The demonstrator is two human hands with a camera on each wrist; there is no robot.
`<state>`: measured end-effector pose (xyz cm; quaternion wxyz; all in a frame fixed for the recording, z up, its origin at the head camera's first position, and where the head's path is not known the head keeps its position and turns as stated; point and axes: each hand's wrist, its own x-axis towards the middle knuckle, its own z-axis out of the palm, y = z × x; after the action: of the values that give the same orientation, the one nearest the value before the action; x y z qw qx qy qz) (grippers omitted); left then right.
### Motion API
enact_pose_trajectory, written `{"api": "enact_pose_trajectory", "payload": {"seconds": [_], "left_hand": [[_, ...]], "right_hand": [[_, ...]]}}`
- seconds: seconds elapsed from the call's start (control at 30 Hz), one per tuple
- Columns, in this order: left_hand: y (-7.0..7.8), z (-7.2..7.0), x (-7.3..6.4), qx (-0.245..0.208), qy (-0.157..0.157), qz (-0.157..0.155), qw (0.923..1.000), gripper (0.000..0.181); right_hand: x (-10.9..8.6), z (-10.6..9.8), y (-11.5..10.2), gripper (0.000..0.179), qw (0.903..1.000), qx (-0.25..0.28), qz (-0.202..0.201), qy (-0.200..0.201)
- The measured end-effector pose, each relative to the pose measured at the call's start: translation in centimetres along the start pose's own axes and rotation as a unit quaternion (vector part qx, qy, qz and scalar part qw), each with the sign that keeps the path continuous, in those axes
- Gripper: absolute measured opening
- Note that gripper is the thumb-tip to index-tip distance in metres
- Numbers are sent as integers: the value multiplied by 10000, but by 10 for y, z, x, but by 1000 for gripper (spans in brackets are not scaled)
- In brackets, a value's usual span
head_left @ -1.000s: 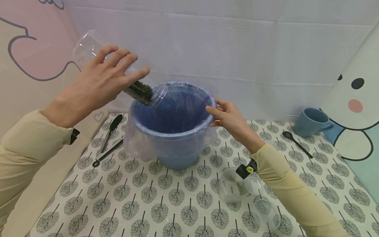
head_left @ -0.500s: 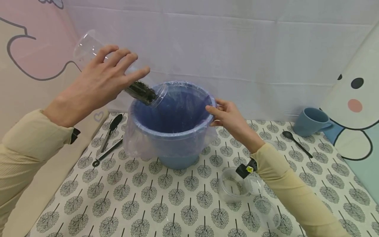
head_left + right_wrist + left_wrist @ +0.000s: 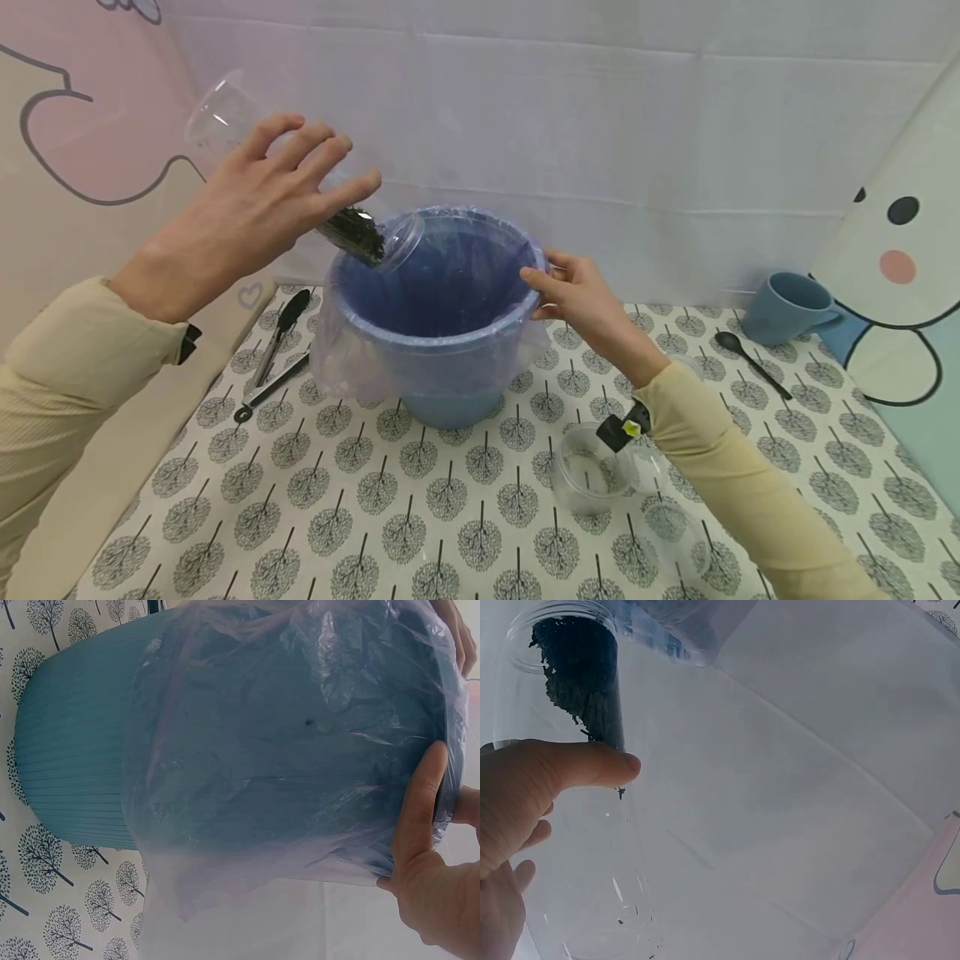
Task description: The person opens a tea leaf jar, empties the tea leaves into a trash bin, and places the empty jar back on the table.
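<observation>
My left hand (image 3: 258,200) grips a clear plastic jar (image 3: 577,847) tilted mouth-down, its open end over the left rim of a blue bin (image 3: 450,408). Dark dried leaves, like loose tea (image 3: 585,667), are bunched near the jar's mouth, and a few bits cling along its wall. A thin purplish bag (image 3: 300,727) lines the bin and folds down over its outside. At the bin's right rim, my right hand (image 3: 577,296) pinches the edge and bag between thumb and fingers.
Black-tipped tongs (image 3: 273,358) lie left of the bin. A clear tub (image 3: 588,479) with some residue and clear lids (image 3: 678,542) sit under my right forearm. Toward the back right are a black spoon (image 3: 752,365) and a blue mug (image 3: 787,308). A white curtain (image 3: 600,150) hangs behind.
The leaves shift slightly inside the jar near its mouth. The jar's raised end lifts a touch; both hands otherwise stay in place.
</observation>
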<state>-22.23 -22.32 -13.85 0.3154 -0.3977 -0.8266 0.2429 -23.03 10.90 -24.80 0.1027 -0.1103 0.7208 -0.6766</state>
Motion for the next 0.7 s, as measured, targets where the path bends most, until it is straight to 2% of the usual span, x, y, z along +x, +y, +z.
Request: {"api": "enact_pose_trajectory", "payload": {"seconds": [0.37,0.7], "left_hand": [[2,-3,2,241,-68,185,9995,91],[2,-3,2,219,-43,202,9995,90]], "right_hand": [[-1,1,0,52,10000,14,4,26],[-1,2,0,53,10000,-3,-4,15]]}}
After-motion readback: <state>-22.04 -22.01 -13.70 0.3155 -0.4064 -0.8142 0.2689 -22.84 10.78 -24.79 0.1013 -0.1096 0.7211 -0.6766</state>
